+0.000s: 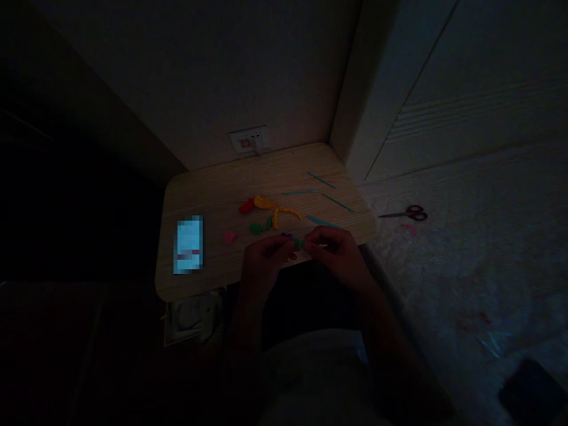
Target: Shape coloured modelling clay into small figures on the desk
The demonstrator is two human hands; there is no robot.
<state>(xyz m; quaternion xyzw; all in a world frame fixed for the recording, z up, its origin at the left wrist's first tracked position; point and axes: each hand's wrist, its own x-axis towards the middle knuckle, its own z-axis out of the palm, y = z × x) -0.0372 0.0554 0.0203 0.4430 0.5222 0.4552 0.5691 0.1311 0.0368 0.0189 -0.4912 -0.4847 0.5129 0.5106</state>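
Observation:
Over the front edge of a small wooden table (pixel 208 195), my left hand (pixel 268 254) and my right hand (pixel 332 248) meet fingertip to fingertip. Both pinch a small piece of green modelling clay (pixel 299 243) between them. A bit of purple clay (pixel 286 235) shows just behind my left fingers. Beyond my hands lie a green clay lump (pixel 255 228), a twisted orange clay strand (pixel 288 210), a yellow-orange lump (pixel 264 202) and a red lump (pixel 246 206). To the left sits a pink clay piece (pixel 229 237). The room is dark, so fine detail is lost.
Several thin blue-green sticks, one of them a stick (pixel 338 203), and a flat blue tool (pixel 323 222) lie at the table's right. A lit, blurred screen (pixel 189 244) is at the left. Scissors (pixel 408 213) rest on the pale surface at right. A wall socket (pixel 249 140) holds a plug.

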